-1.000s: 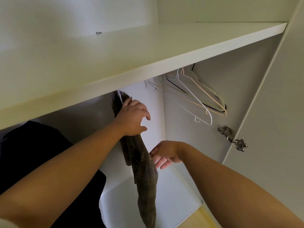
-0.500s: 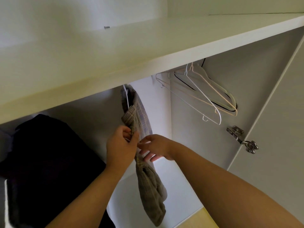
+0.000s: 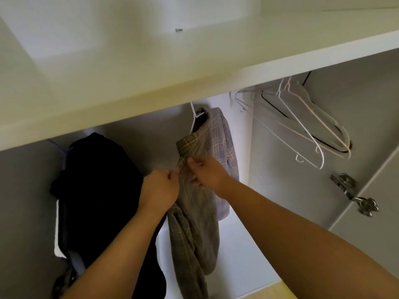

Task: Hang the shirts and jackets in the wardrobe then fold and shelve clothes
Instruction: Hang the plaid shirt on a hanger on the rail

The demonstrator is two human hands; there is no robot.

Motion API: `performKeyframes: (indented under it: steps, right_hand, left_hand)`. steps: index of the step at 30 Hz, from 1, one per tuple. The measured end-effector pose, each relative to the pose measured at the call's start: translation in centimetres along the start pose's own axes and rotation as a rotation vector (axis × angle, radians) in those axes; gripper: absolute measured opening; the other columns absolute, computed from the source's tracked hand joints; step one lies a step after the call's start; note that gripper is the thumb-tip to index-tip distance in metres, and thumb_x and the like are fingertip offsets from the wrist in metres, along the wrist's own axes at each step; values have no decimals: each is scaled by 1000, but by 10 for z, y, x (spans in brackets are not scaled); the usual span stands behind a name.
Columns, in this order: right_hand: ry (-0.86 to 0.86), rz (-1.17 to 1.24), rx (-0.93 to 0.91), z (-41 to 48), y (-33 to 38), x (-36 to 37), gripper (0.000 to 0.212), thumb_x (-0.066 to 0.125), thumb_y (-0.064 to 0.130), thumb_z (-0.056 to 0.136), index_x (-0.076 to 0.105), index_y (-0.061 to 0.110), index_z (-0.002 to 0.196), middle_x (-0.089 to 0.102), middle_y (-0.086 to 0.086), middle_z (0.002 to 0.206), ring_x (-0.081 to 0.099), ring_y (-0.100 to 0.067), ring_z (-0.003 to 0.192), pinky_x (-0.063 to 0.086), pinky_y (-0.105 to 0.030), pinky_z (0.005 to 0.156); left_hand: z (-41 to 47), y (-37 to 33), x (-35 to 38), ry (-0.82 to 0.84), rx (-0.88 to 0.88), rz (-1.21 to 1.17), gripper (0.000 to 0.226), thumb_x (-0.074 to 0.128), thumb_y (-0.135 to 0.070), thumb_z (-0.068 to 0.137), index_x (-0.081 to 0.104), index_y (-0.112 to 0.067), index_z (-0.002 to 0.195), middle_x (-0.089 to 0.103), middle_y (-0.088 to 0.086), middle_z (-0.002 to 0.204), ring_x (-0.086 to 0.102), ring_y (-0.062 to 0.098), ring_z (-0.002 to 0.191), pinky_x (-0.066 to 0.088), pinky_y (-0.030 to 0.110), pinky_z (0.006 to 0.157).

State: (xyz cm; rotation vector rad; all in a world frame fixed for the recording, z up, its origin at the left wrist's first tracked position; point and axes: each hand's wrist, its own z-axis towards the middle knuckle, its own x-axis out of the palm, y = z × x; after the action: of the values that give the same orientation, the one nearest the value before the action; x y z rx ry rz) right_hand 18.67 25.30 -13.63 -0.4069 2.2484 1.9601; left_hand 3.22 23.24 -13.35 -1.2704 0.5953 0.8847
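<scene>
Dark garment (image 3: 95,190) hanging at left, detail lost in shadow. Left hand (image 3: 159,188) and right hand (image 3: 207,173) both pinching plaid shirt (image 3: 194,223) front. It's hanging on white hanger (image 3: 193,117) under the shelf (image 3: 129,87), whose front edge is hiding the hook tops. Empty hangers (image 3: 302,126) hanging right.

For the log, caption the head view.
Left hand and right hand pinch the plaid shirt on its white hanger beside dark clothes.

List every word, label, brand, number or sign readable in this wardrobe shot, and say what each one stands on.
There is no readable text in this view.
The plaid shirt, the dark jacket, the empty hangers, the white shelf and the door hinge show no print, tag or number.
</scene>
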Motion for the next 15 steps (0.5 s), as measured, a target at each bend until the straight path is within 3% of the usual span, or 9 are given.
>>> performKeyframes:
  steps: [3, 6, 9, 11, 13, 15]
  right_hand:
    - [41, -35, -22, -2, 12, 2, 39, 53, 41, 101, 71, 5, 99, 74, -13, 93, 74, -26, 83, 61, -39, 81]
    - [108, -33, -21, -4, 18, 7, 36, 58, 32, 100, 70, -2, 101, 74, -18, 95, 72, -27, 82, 60, -33, 77]
    - [108, 46, 5, -3, 23, 12, 28, 61, 27, 98, 67, 0, 101, 73, -12, 92, 67, -14, 73, 55, -24, 65]
    - [125, 63, 21, -2, 25, 16, 25, 62, 26, 97, 66, 2, 104, 73, -8, 94, 65, -11, 72, 52, -24, 64]
    - [137, 47, 40, -1, 26, 19, 25, 59, 23, 98, 64, 0, 109, 73, -10, 101, 67, -15, 78, 53, -29, 69]
    - [151, 54, 53, 0, 26, 20, 23, 56, 21, 100, 61, 1, 111, 73, -12, 105, 67, -19, 82, 53, -32, 72]
  left_hand:
    - [2, 4, -7, -7, -6, 39, 49, 60, -34, 97, 49, -17, 52, 49, -9, 51, 45, 2, 49, 25, 14, 42]
    - [3, 3, -14, -41, -37, 25, 32, 71, -36, 89, 61, -21, 63, 60, -12, 64, 59, 10, 64, 35, 22, 53]
    - [-3, 3, -14, -130, -53, -11, 30, 79, -29, 81, 53, -26, 67, 58, -8, 70, 55, 9, 64, 38, 24, 53]
    - [-6, 7, -13, -204, 39, -6, 33, 81, -20, 78, 49, -23, 67, 54, -4, 73, 49, 7, 63, 38, 27, 56]
    - [-9, 13, -14, -217, 90, -60, 31, 81, -16, 77, 52, -23, 69, 54, -6, 71, 51, 3, 61, 36, 16, 55]
    - [-12, 21, -17, -127, -4, -143, 23, 79, -22, 81, 59, -25, 72, 59, -9, 68, 57, -1, 63, 38, 10, 54]
